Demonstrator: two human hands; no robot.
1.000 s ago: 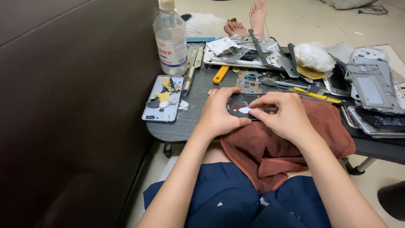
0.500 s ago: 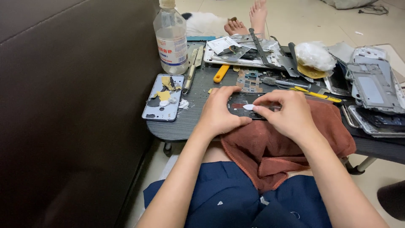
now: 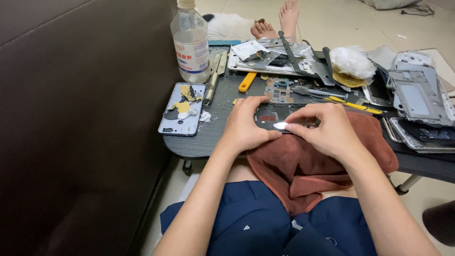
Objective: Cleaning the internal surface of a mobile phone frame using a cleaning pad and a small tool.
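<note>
Opened phone (image 3: 275,118) sits pinned between my hands on the brown towel (image 3: 303,161); left hand (image 3: 244,125) clamps its near edge, right hand (image 3: 327,128) pinches a pale scrap at its lower rim.

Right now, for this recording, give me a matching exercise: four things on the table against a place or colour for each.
Things:
1. clear bottle
2. brown towel
3. opened phone
4. phone back cover

Descriptions:
A. between the left hand and right hand
B. draped over the table edge
C. standing at the far left corner
D. lying flat, dotted with yellow scraps

Pairs: 1-C, 2-B, 3-A, 4-D
</note>
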